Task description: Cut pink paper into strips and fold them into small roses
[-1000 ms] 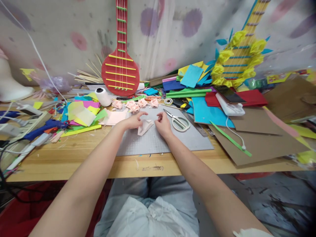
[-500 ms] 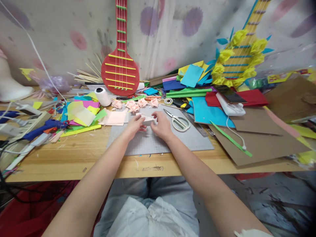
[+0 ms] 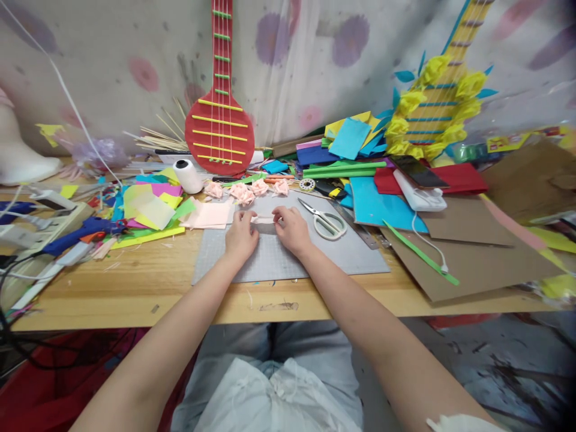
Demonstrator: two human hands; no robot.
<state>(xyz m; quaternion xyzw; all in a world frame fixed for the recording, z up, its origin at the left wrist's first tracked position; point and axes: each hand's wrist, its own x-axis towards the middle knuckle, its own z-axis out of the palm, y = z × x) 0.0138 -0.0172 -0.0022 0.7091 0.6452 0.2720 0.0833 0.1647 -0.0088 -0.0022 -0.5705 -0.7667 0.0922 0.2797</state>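
Left hand (image 3: 242,234) and right hand (image 3: 292,229) pinch opposite ends of pale paper (image 3: 264,220), presumably for tension; scissors (image 3: 330,224) lie near the right edge of the cutting mat (image 3: 279,263), likely for reach.

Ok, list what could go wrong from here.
The pale paper between the left hand and right hand might crease or tear if pulled unevenly. The scissors lie beside the right hand, so a sideways move could knock them. The pink flowers just beyond the hands might get crushed.
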